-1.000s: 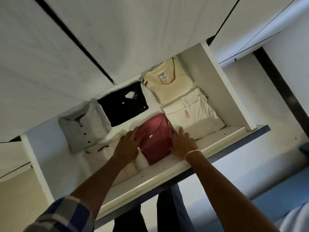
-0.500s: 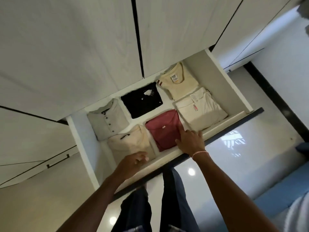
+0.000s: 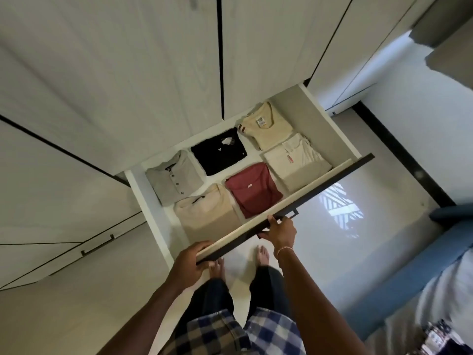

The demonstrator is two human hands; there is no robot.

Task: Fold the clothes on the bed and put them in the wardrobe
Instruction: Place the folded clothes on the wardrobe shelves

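Gripping the drawer front (image 3: 307,190) with both hands, a person stands before the wardrobe (image 3: 153,60), whose drawer (image 3: 143,198) is pulled out. The left hand (image 3: 190,265) holds the left end of this dark panel: its fingers (image 3: 204,245) curl over the top edge, and the rest of the hand is below the panel. The right hand (image 3: 280,230) holds the panel near its middle, with the thumb hooked over the top edge and the fingers on the outer side, just beside the small handle (image 3: 289,213). On the right wrist there is a thin bracelet (image 3: 284,249).

Six folded shirts lie flat inside the drawer in two rows, and no hand touches them. In the back row are the grey shirt (image 3: 171,179), the black shirt (image 3: 220,151) and the cream shirt (image 3: 266,126). In the front row are the beige shirt (image 3: 207,213), the red shirt (image 3: 253,189) and the white shirt (image 3: 294,160). The red shirt is nearest to the right thumb, just behind the panel; the beige shirt lies behind the panel between the two hands.

Below is a shiny floor (image 3: 332,239), and the blue bed (image 3: 409,278) is at the right.
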